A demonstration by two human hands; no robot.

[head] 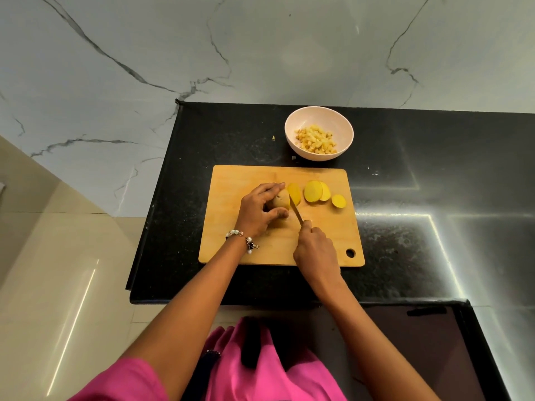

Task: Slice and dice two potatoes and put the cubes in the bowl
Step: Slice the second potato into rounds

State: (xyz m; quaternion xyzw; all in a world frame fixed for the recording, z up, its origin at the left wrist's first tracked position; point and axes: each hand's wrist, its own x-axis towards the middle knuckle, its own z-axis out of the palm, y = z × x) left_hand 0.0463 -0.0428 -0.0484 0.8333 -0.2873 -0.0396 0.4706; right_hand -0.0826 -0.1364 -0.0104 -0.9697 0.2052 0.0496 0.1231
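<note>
At frame centre, on the rectangular wooden cutting board point(260, 250), the left hand point(258, 211) grips a brown potato point(282, 202) while the right hand point(315, 250) holds a thin-bladed knife point(296, 211). Yellow round slices point(314, 191) lie just right of the blade. Above, the pale round bowl point(292, 124) of cubes point(315, 139) stands on the black speckled counter point(405, 241).

A glossy black speckled stone countertop point(405, 241) fills the middle of the view, with bright strips of light reflected across its right side. Behind it rises a pale grey marble wall with dark veins point(144, 53). To the left lies a floor of shiny beige tiles point(43, 256). A bright pink cloth garment point(260, 371) shows at the bottom edge.
</note>
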